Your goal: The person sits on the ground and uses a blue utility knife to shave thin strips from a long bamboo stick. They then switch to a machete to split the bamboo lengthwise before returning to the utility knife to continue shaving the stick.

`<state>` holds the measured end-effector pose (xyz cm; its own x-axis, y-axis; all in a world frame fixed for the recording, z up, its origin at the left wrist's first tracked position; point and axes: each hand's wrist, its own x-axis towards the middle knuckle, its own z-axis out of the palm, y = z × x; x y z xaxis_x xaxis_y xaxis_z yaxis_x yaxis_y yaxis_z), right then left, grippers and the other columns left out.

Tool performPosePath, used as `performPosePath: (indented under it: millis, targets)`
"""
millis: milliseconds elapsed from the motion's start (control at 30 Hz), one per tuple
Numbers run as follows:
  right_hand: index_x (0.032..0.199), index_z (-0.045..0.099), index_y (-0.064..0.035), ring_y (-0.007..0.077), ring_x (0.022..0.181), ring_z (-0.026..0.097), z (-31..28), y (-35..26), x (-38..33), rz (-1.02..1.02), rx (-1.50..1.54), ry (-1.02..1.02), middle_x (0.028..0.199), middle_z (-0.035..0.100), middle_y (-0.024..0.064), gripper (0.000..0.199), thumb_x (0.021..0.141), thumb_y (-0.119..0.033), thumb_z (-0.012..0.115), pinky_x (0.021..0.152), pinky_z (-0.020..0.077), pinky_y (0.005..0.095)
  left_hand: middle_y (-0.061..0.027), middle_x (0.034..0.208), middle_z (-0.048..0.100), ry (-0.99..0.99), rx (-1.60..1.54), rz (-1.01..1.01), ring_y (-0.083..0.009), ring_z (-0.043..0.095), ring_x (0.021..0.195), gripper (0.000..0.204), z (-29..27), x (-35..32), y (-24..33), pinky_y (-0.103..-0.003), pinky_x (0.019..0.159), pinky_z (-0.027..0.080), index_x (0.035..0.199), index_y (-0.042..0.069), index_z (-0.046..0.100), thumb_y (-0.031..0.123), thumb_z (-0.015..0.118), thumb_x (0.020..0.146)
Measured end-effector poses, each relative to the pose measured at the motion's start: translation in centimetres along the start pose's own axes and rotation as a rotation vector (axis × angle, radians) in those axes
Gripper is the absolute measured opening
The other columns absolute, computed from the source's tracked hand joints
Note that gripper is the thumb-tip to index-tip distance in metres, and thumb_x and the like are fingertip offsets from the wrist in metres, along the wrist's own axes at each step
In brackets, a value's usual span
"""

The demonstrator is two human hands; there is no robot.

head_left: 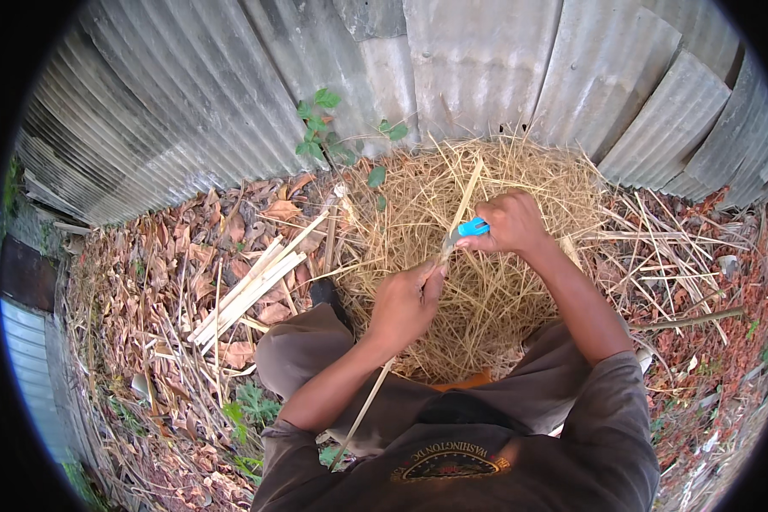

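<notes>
left hand (404, 305): closed on bamboo strip (459, 213) | right hand (510, 224): closed on blue-handled knife (469, 229), blade set against strip | shavings pile (486, 290) beneath | cut strips (247, 290) laid at left

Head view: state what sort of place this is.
Probably an outdoor yard work spot: a corrugated metal fence, dry leaves on bare ground, and a pile of straw-like shavings by split bamboo strips.
</notes>
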<state>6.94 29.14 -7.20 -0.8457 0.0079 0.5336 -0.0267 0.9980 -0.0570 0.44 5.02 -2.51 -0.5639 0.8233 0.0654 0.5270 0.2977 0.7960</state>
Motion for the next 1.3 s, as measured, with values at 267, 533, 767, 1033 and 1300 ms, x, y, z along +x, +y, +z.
performPosePath:
  millis: [267, 533, 767, 1033, 1300]
  targets:
    - [0.053, 0.059, -0.0111, 0.0196, 0.038, 0.052, 0.6, 1.8, -0.5, -0.002, -0.051, -0.003, 0.042, 0.048, 0.0024, 0.077, 0.074, -0.084, 0.046, 0.041, 0.0417, 0.0344, -0.017, 0.059, 0.047, -0.018, 0.048, 0.035, -0.0261, 0.045, 0.051, 0.024, 1.0, 1.3, -1.0, -0.037, 0.054, 0.04, 0.093, 0.001, 0.062, 0.022, 0.052, 0.096]
    - [0.076, 0.069, -0.0042, 0.0324, 0.061, 0.065, -4.9, 14.4, -6.7, 0.991, -0.145, -0.143, 0.062, 0.062, 0.0163, 0.081, 0.087, -0.076, 0.033, 0.054, 0.0487, 0.0458, -0.0176, 0.061, 0.057, -0.134, -0.018, -0.037, -0.0285, 0.055, 0.051, 0.02, 0.5, -2.9, -3.0, -0.038, 0.054, 0.046, 0.103, 0.003, 0.067, 0.017, 0.057, 0.093]
    - [0.065, 0.065, -0.0051, 0.0299, 0.05, 0.06, -5.2, 3.3, -2.4, 0.751, 0.145, -0.202, 0.049, 0.055, 0.011, 0.077, 0.085, -0.075, 0.04, 0.05, 0.0472, 0.0436, -0.0048, 0.06, 0.049, -0.033, -0.275, -0.113, -0.0077, 0.041, 0.054, 0.019, -0.2, -2.4, -1.4, -0.026, 0.053, 0.039, 0.108, 0.001, 0.066, 0.012, 0.055, 0.097]
    - [0.059, 0.061, -0.0073, 0.0276, 0.042, 0.057, -4.2, -5.9, -0.7, 0.318, 0.206, -0.285, 0.045, 0.052, 0.0084, 0.073, 0.081, -0.076, 0.048, 0.045, 0.0466, 0.0408, -0.0125, 0.06, 0.053, 0.055, -0.189, -0.014, -0.0102, 0.045, 0.052, 0.023, -0.3, -2.1, -0.4, -0.028, 0.052, 0.042, 0.11, -0.003, 0.065, 0.013, 0.059, 0.094]
    - [0.051, 0.056, -0.0103, 0.0228, 0.035, 0.051, -2.8, -4.4, -0.8, 0.15, 0.033, -0.077, 0.039, 0.046, 0.0046, 0.074, 0.077, -0.079, 0.049, 0.039, 0.0418, 0.0359, -0.0217, 0.071, 0.06, 0.086, -0.14, 0.055, -0.0247, 0.06, 0.057, 0.025, 0.2, -2.5, -1.1, -0.032, 0.055, 0.047, 0.107, -0.006, 0.065, 0.014, 0.061, 0.093]
